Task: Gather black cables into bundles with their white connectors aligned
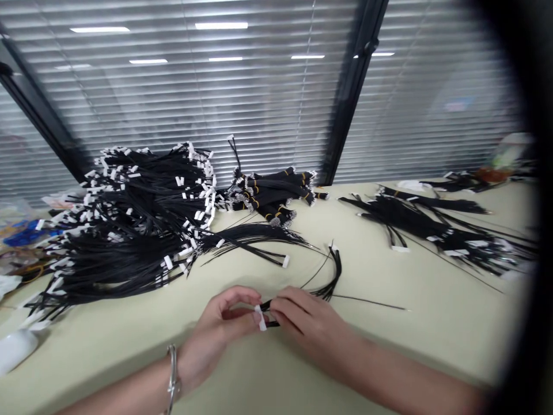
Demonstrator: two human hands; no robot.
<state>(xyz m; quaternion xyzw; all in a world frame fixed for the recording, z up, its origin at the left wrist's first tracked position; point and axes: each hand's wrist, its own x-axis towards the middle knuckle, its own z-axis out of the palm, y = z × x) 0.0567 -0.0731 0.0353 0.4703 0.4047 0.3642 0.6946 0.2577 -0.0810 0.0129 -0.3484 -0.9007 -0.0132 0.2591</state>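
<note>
My left hand (pixel 216 334) pinches a small white label (pixel 260 318) at the end of a thin bundle of black wires (pixel 332 276). My right hand (pixel 305 323) closes its fingers on the same bundle just right of the label. The bundle curves up and away from my hands across the pale table (pixel 389 323). A silver bracelet (pixel 171 377) sits on my left wrist.
A large heap of black wires with white tags (pixel 129 225) lies at the left. Tied bundles with yellow bands (pixel 272 196) lie at the back centre. More loose black wires (pixel 436 227) spread at the right. A white object (pixel 15 349) sits at the left edge. Window blinds rise behind.
</note>
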